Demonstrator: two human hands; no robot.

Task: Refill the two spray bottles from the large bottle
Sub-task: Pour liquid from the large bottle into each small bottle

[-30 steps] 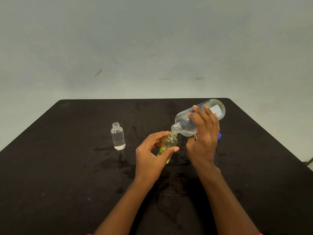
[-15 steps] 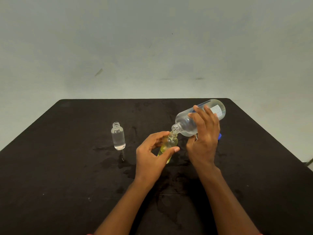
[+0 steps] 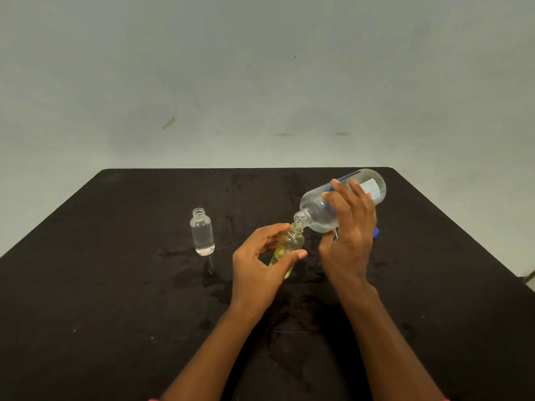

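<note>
My right hand (image 3: 348, 238) grips the large clear bottle (image 3: 318, 211), tipped on its side with its open mouth right over the neck of a small yellowish spray bottle (image 3: 291, 244). My left hand (image 3: 260, 267) holds that small bottle, slightly tilted, between thumb and fingers. A second small bottle (image 3: 202, 231), clear, uncapped and holding clear liquid, stands upright on the table to the left, apart from both hands.
The black table (image 3: 115, 299) shows wet patches around the bottles. A blue cap (image 3: 375, 233) peeks out behind my right hand. A thin spray tube (image 3: 210, 264) lies in front of the clear small bottle. A pale wall rises behind the table.
</note>
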